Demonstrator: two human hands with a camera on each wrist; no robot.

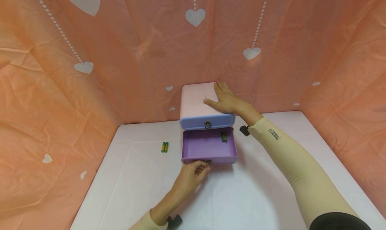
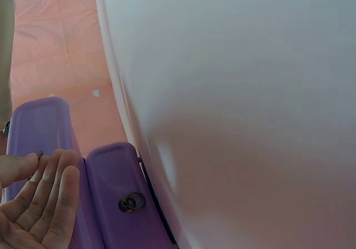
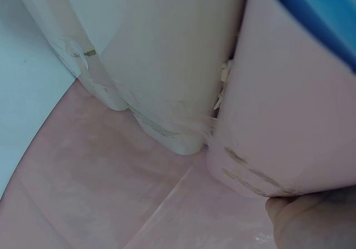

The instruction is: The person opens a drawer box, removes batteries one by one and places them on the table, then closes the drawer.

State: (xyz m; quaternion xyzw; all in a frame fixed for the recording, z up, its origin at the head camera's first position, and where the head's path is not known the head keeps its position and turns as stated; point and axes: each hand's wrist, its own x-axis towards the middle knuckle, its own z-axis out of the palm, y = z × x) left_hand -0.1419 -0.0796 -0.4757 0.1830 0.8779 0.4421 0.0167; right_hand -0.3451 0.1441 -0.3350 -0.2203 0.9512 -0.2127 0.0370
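A small drawer unit (image 1: 197, 99) with a pale pink top stands at the back of the table. Its blue upper drawer (image 1: 193, 123) is closed, while the purple drawer (image 1: 193, 149) beneath is pulled out. Inside that drawer, at the back right, lie green batteries (image 1: 224, 137). My left hand (image 1: 190, 176) pinches the ring pull (image 2: 39, 155) on the purple drawer's front between thumb and index finger, other fingers extended. On the unit's top rests my right hand (image 1: 225, 98), fingers spread. Two green-and-yellow batteries (image 1: 164, 147) lie side by side on the table, left of the unit.
The left wrist view shows another purple drawer (image 2: 114, 171) below, closed, with its own ring pull (image 2: 132, 202). White cloth covers the table (image 1: 135, 189). An orange curtain (image 1: 144, 56) with white hearts hangs behind and at both sides, close to the unit's back.
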